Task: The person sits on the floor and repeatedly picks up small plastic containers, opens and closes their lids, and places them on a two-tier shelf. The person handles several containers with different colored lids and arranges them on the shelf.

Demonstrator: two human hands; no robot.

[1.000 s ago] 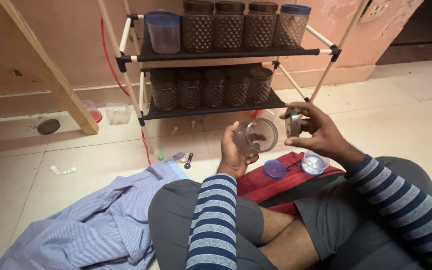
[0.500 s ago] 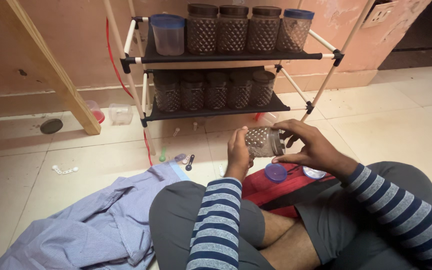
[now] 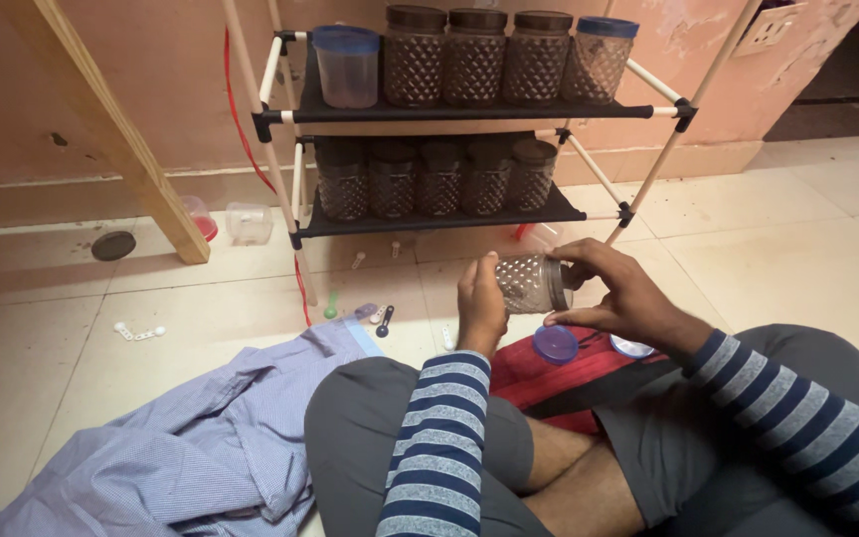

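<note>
a clear jar [image 3: 532,282] with a diamond-patterned wall lies on its side in the air between the two hands, its mouth turned to the person's right. the left hand [image 3: 479,303] is wrapped around the closed end of the jar, thumb on top, fingers curled behind. the right hand [image 3: 620,294] is closed over the mouth end, its fingertips bent around a dark lid [image 3: 562,283] that sits against the jar's rim; whether the lid is fully seated cannot be told.

just below the right hand, a round purple lid [image 3: 555,343] lies on a red cloth [image 3: 539,383] spread over the person's crossed legs, and a small clear container [image 3: 632,347] peeks out under the right wrist. both forearms wear striped navy and grey sleeves [image 3: 434,447].

beyond the hands stands a two-tier shelf rack [image 3: 469,109] with white poles and black shelves; the top shelf carries three brown-lidded patterned jars, one blue-lidded patterned jar and a plain blue-lidded tub [image 3: 347,66], the lower shelf a row of five more patterned jars [image 3: 439,177].

left of the left hand, a blue checked shirt [image 3: 211,438] lies crumpled on the tiled floor [image 3: 52,348]. a few small spoons [image 3: 375,314] lie on the floor just past its collar, and farther left a wooden beam [image 3: 111,129] leans against the wall.
</note>
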